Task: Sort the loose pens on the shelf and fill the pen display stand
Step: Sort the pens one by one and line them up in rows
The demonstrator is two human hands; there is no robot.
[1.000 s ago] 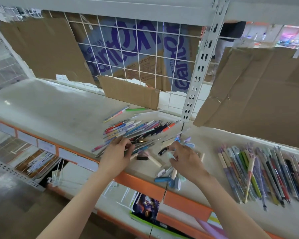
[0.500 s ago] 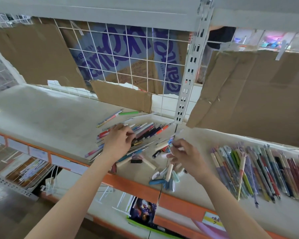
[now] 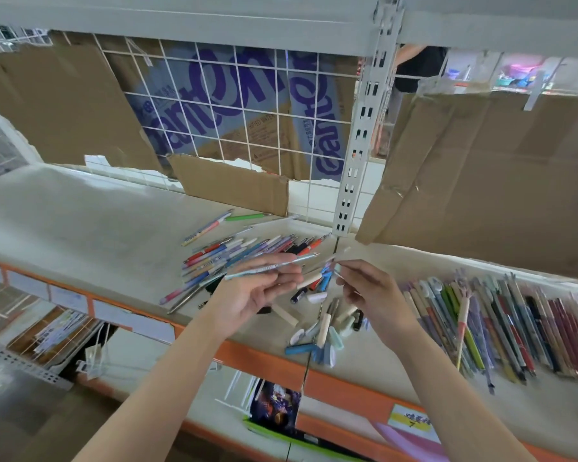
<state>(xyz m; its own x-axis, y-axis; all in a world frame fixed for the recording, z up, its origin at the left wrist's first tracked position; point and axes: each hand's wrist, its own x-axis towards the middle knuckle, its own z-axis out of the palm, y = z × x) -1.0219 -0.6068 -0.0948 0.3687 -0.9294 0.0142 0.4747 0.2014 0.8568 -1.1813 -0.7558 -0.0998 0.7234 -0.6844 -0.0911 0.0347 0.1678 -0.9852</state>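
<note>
My left hand is raised above the shelf, palm up, and pinches a light blue pen that lies level, tip toward the right. My right hand is close beside it and pinches a small pale cap near the pen's tip. Under the hands a loose pile of mixed pens lies on the cream shelf. Loose caps and short pen parts are scattered near the shelf's front edge. No pen display stand is in view.
A sorted row of pens lies on the right shelf section. Cardboard sheets and a wire grid back the shelf. A slotted upright post divides it. An orange front rail runs below, with stock on the lower shelf.
My left hand has lifted out of the pile holding the light blue pen. My right hand rose from the caps and moved to the pen's tip.
</note>
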